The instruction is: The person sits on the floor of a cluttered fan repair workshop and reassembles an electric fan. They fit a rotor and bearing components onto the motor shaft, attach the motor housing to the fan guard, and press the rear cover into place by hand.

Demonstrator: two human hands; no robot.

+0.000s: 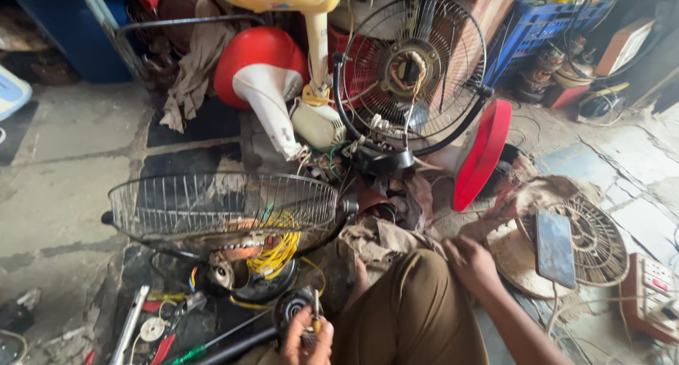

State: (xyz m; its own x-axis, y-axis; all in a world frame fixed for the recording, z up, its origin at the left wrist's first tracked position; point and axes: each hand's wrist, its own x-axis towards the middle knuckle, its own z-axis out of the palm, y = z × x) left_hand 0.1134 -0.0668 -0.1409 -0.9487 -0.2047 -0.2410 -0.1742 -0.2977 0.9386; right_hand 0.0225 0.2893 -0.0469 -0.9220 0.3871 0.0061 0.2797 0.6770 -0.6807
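1. Blue plastic crate: top right of the view, tilted, with a wooden box just beside it on its left.
2. Cream box with a brown edge: far right, near the top, leaning among dark cables.
3. Power strip: right edge, low down, a reddish-brown block with a pale face and a red switch; cords run off it.
4. Phone: dark slab with a blank screen, lying on a round wicker-like fan guard right of the knee.
5. Left hand: bottom centre, fingers curled and closed round a small yellow-handled tool, whose metal shaft stands upright above the knuckles.
6. Black round motor part: directly beyond the left hand, touching or just against the fingertips; the tool's shaft crosses in front of it.
7. Right hand: right of the bent knee in brown trousers, fingers bent down into rags on the floor; whether they pinch anything cannot be told.
8. Wire fan cage: left of centre, lying on its side above a yellow coil of wire.
9. Upright fan with bare motor: top centre, behind a red fan blade.
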